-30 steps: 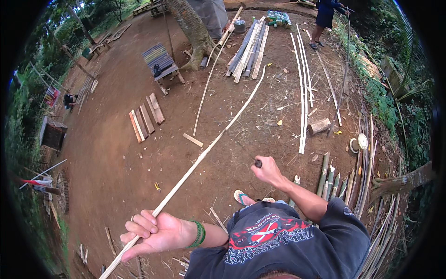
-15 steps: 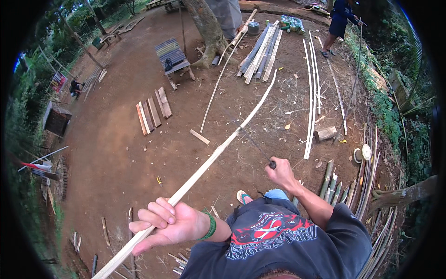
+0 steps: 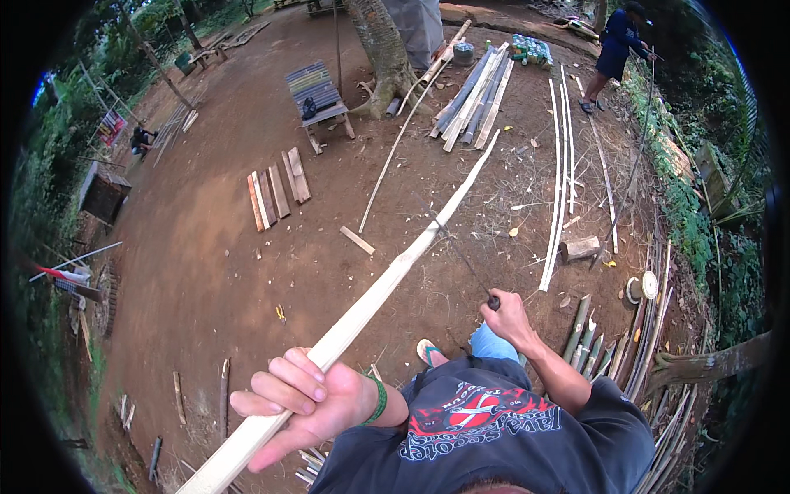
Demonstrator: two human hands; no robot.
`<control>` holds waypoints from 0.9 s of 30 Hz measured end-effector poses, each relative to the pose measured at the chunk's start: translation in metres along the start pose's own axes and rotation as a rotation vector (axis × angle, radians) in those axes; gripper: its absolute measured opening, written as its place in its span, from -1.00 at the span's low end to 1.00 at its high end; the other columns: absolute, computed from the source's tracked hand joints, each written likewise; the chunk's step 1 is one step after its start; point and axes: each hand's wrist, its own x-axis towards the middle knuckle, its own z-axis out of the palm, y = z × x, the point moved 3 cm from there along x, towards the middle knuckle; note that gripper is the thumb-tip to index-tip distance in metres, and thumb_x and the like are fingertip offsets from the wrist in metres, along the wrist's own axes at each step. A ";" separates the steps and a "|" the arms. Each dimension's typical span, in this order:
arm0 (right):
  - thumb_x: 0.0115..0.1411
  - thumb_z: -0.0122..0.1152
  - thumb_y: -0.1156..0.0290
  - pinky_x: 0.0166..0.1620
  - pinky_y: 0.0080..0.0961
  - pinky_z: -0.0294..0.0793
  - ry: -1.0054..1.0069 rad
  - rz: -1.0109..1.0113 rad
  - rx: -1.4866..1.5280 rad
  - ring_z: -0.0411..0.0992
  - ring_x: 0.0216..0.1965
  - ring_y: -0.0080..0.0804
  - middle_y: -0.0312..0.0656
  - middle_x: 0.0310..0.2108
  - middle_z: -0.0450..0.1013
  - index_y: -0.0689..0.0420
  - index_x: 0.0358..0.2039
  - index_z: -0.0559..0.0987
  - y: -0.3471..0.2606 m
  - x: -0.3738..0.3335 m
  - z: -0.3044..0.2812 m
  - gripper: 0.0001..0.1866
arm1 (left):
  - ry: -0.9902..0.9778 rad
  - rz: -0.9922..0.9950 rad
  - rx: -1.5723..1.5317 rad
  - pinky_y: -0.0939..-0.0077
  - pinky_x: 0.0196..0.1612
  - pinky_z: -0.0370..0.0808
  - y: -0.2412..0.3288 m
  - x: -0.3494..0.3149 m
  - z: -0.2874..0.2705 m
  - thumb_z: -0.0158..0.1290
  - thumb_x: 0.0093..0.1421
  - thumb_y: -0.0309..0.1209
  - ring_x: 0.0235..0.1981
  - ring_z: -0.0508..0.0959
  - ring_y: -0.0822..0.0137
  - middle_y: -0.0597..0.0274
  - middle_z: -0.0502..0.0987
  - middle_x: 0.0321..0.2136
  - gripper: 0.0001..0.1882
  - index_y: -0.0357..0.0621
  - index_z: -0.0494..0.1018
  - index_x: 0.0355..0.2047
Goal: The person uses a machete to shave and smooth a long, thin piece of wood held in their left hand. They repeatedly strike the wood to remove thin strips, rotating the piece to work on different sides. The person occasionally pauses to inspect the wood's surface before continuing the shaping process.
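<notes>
A long pale bamboo strip (image 3: 372, 303) runs slantwise from the lower left toward the upper middle, its far end bending upward. My left hand (image 3: 317, 397) grips its near part, fingers curled over the top and thumb beneath. In my right hand (image 3: 510, 319) is a knife (image 3: 494, 302), held by its dark handle. The thin dark blade slants up and left and meets the strip beyond its middle, seemingly touching it. Whether the edge is cutting in cannot be made out.
Several flat boards (image 3: 280, 192) lie ahead on the dirt. Long pale strips (image 3: 553, 189) and a short log (image 3: 579, 248) lie to the right, near green bamboo pieces (image 3: 578, 323) and a spool (image 3: 648, 285). Another person (image 3: 619, 45) stands far right, another crouches far left.
My left hand and the strip have shifted slightly right and nearer. My right hand has moved a little right and down with the knife. The whole view has tilted slightly.
</notes>
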 end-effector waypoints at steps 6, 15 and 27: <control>-0.06 0.35 0.41 -0.53 -0.16 0.39 -0.177 -0.573 0.190 0.46 -0.63 0.06 -0.01 -0.69 0.44 0.18 -0.51 0.48 -0.111 -0.037 -0.027 -0.80 | -0.055 0.047 0.088 0.62 -0.63 -0.07 -0.009 -0.002 0.010 -0.11 0.21 0.35 -0.74 -0.03 0.55 0.47 0.03 -0.76 -0.33 0.04 0.05 -0.60; 0.01 0.17 0.36 -0.45 -0.12 0.40 -0.064 0.109 0.023 0.48 -0.56 0.10 0.16 -0.65 0.43 0.33 -0.52 0.54 0.025 0.040 -0.020 -0.76 | -0.178 -0.009 -0.013 0.63 -0.66 -0.13 -0.010 -0.009 0.015 -0.12 0.28 0.26 -0.77 -0.10 0.60 0.51 -0.03 -0.80 -0.38 0.07 0.00 -0.59; -0.02 0.27 0.44 -0.57 -0.21 0.35 -0.092 -0.280 0.191 0.43 -0.67 0.05 0.03 -0.75 0.36 0.21 -0.63 0.44 -0.040 0.010 -0.036 -0.80 | -0.868 -0.124 -0.398 0.74 -0.78 -0.05 -0.010 0.005 0.025 0.07 0.26 0.12 -0.92 0.05 0.61 0.48 0.14 -0.93 -0.41 0.00 0.16 -0.66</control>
